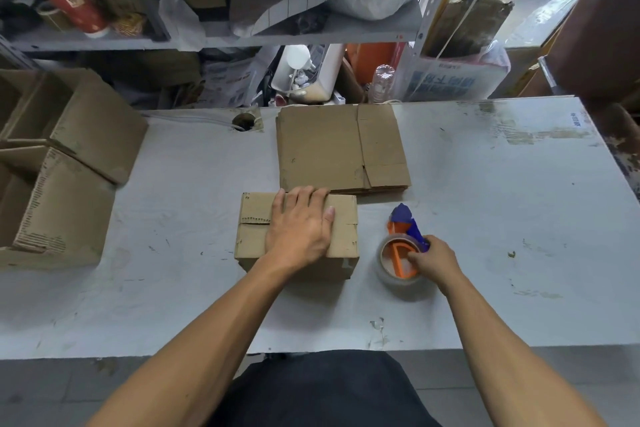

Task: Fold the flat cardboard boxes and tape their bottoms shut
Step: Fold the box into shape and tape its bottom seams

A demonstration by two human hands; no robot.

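We are at the taping step. A small folded box (298, 236) stands on the white table (485, 204) just in front of us, turned so that its closed flaps face up, and we see no tape across the seam yet.

Our left hand (300, 229) lies flat on top of the box, palm down, fingers straight and spread toward the far edge, pressing the flaps shut where they meet. The forearm reaches in from the lower left, and the wrist sits over the near edge of the box.

Our right hand (434, 262) is just to the right of the box, fingers curled around the tape dispenser (401, 250), an orange and blue holder carrying a roll of clear tape. The dispenser rests on the table, near the box but apart from it, with its blue end pointing away from us.

We judge that the next move calls for lifting the dispenser, bringing its blue end to one side of the box, and drawing tape along the seam while the left hand keeps the flaps down and shifts out of the tape's way.

Beyond the box lies a stack of flat cardboard boxes (341, 149) awaiting folding. At the left edge sit finished boxes (69, 163).
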